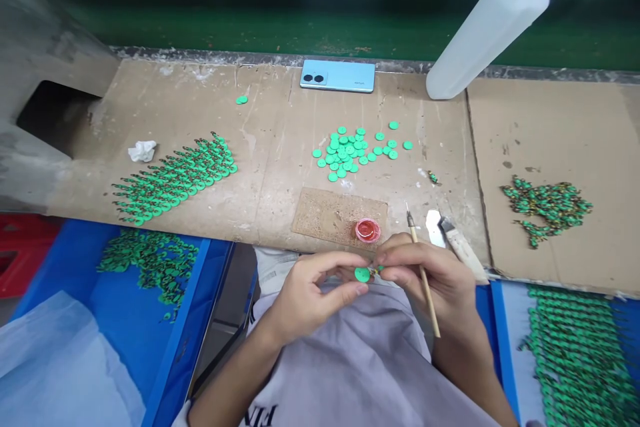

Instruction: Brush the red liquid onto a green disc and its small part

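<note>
My left hand (320, 290) pinches a flat round green disc (363, 274) by its edge, just in front of the table edge. Fingertips of my right hand (433, 273) close on a small green-and-gold piece (379, 270) right beside the disc; whether the two touch is hard to tell. Lying through the right hand is a thin wooden-handled tool (426, 290) with a fine dark tip pointing up. A little cup of red liquid (368, 230) stands above the hands on a cardboard scrap (320, 213). Loose green discs (345, 152) are heaped farther back.
Rows of finished-looking green pieces (175, 180) lie at left, near crumpled tissue (142, 151). Green-gold pieces (547, 203) are piled right. A phone (345, 76) and white bottle (490, 33) stand behind; a flat-bladed tool (463, 247) lies near the right hand. Blue trays (125, 320) flank me.
</note>
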### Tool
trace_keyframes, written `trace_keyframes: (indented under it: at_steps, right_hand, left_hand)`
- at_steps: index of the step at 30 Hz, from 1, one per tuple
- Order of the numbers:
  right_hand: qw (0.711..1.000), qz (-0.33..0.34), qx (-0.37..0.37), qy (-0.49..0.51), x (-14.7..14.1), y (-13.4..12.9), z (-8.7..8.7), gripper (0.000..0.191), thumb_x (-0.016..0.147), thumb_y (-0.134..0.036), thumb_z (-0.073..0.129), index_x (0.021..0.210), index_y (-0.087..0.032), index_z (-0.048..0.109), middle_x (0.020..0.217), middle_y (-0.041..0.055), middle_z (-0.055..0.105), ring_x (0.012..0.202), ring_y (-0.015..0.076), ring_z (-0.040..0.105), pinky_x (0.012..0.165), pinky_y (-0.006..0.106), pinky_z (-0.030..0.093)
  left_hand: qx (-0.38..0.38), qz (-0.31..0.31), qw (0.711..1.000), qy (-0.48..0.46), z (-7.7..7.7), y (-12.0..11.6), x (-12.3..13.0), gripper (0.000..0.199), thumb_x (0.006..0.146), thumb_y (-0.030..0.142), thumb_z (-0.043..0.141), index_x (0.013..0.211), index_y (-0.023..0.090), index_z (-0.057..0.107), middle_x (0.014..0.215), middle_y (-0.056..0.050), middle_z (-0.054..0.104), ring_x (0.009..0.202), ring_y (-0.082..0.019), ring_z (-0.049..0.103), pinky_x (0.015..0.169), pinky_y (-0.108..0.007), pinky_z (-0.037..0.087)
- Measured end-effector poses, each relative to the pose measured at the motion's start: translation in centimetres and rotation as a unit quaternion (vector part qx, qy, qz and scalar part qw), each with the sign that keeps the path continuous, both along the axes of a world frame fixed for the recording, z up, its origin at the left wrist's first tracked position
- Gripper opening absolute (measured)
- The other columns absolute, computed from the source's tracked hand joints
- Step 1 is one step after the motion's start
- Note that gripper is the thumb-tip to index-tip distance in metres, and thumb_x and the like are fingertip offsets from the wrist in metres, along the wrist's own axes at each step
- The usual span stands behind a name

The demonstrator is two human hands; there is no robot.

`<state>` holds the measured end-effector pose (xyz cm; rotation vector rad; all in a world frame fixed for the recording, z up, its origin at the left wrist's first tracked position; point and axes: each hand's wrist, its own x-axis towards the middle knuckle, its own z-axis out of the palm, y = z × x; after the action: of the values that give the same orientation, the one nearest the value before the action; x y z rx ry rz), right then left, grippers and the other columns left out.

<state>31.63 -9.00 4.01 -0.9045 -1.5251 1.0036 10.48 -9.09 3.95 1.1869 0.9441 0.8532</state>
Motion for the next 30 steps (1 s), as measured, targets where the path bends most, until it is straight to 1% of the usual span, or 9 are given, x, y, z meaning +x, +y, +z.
trace_keyframes:
  at_steps: [4, 10, 13, 15, 19, 23, 26, 30]
  right_hand:
    - [1.000, 0.024, -0.017, -0.001, 0.03, 0.05, 0.75, 0.007, 0.100, -0.029, 0.080, 0.105, -0.024, 0.078, 0.088, 0.0024, 0.078, 0.077, 0.0181, 0.076, 0.067, 0.029, 0.062]
    - [0.998, 0.060, 0.002, -0.008, 0.28, 0.31, 0.83, 0.004, 0.100, -0.024, 0.079, 0.103, -0.023, 0.076, 0.088, 0.0030, 0.076, 0.078, 0.0184, 0.074, 0.070, 0.029, 0.063]
    - [0.996, 0.087, 0.013, -0.024, 0.50, 0.41, 0.77, 0.002, 0.103, -0.022, 0.075, 0.104, -0.022, 0.076, 0.091, 0.0036, 0.075, 0.080, 0.0176, 0.073, 0.072, 0.028, 0.062]
    - [0.995, 0.095, 0.011, -0.036, 0.70, 0.41, 0.75, 0.006, 0.105, -0.020, 0.071, 0.106, -0.022, 0.076, 0.094, 0.0038, 0.075, 0.083, 0.0168, 0.073, 0.074, 0.027, 0.061]
    - [0.995, 0.092, -0.027, -0.034, 0.93, 0.30, 0.72, 0.007, 0.104, -0.020, 0.073, 0.110, -0.023, 0.073, 0.094, 0.0021, 0.076, 0.085, 0.0155, 0.073, 0.076, 0.025, 0.060]
    - [0.994, 0.099, -0.047, -0.003, 0.80, 0.33, 0.73, 0.003, 0.103, -0.024, 0.075, 0.104, -0.023, 0.072, 0.092, 0.0019, 0.076, 0.084, 0.0150, 0.074, 0.074, 0.024, 0.060]
    - [0.993, 0.107, -0.042, 0.013, 0.67, 0.49, 0.76, 0.004, 0.104, -0.025, 0.074, 0.103, -0.022, 0.075, 0.091, 0.0033, 0.076, 0.082, 0.0155, 0.074, 0.072, 0.024, 0.061]
    - [0.991, 0.124, -0.042, 0.031, 0.63, 0.68, 0.79, 0.004, 0.103, -0.025, 0.076, 0.101, -0.022, 0.077, 0.086, 0.0030, 0.076, 0.079, 0.0164, 0.075, 0.070, 0.025, 0.061]
  left_hand:
    - [0.041, -0.004, 0.999, 0.005, -0.42, 0.02, -0.05, 0.027, 0.086, 0.030, 0.089, 0.109, 0.018, 0.084, 0.089, -0.006, 0.084, 0.078, -0.017, 0.077, 0.076, -0.024, 0.064]
    - [0.051, -0.007, 0.999, -0.014, -0.50, -0.14, -0.29, 0.026, 0.087, 0.027, 0.088, 0.112, 0.019, 0.084, 0.094, -0.007, 0.085, 0.079, -0.016, 0.077, 0.076, -0.022, 0.064]
    - [0.050, -0.012, 0.998, -0.026, -0.58, -0.19, -0.42, 0.027, 0.087, 0.026, 0.088, 0.113, 0.019, 0.083, 0.097, -0.007, 0.086, 0.082, -0.016, 0.080, 0.078, -0.021, 0.065]
    - [0.045, -0.014, 0.998, -0.033, -0.65, -0.20, -0.49, 0.027, 0.087, 0.027, 0.088, 0.113, 0.019, 0.083, 0.099, -0.007, 0.086, 0.083, -0.016, 0.081, 0.079, -0.021, 0.065]
    - [0.044, -0.020, 0.998, -0.038, -0.71, -0.13, -0.56, 0.027, 0.088, 0.032, 0.089, 0.111, 0.019, 0.084, 0.099, -0.008, 0.087, 0.083, -0.017, 0.082, 0.080, -0.022, 0.067]
    - [0.055, -0.026, 0.998, -0.036, -0.64, -0.03, -0.53, 0.028, 0.089, 0.039, 0.087, 0.108, 0.018, 0.084, 0.096, -0.009, 0.087, 0.079, -0.019, 0.083, 0.076, -0.024, 0.068]
    - [0.082, -0.023, 0.996, -0.039, -0.62, -0.01, -0.49, 0.027, 0.090, 0.041, 0.086, 0.104, 0.017, 0.083, 0.091, -0.008, 0.087, 0.076, -0.019, 0.083, 0.074, -0.024, 0.068]
    - [0.140, -0.013, 0.990, -0.026, -0.81, -0.04, -0.49, 0.021, 0.091, 0.037, 0.085, 0.095, 0.018, 0.081, 0.082, -0.005, 0.085, 0.072, -0.016, 0.082, 0.070, -0.020, 0.065]
